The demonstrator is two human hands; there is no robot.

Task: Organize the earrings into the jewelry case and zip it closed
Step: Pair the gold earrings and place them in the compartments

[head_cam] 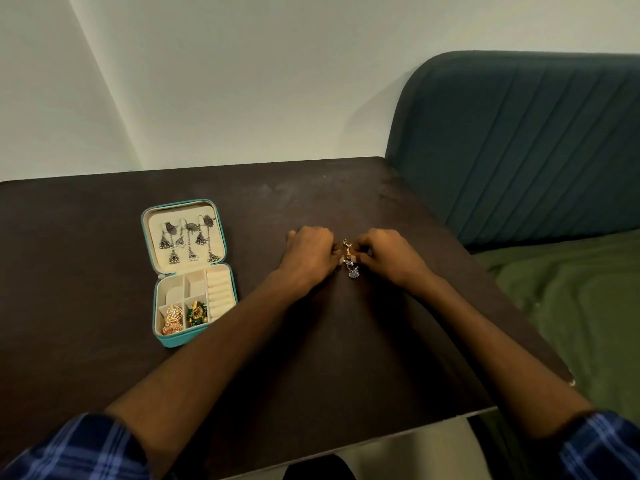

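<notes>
Head view: the left hand (310, 252) and right hand (389, 254) meet over the dark table (346, 341), fingers curled, together pinching a small cluster of earrings (349, 259) between them; a purple piece dangles just below the grip. Well to the left of the grip lies the open teal jewelry case (188, 271), silver earrings pinned in its lid, gold and green ones in the near compartments.
</notes>
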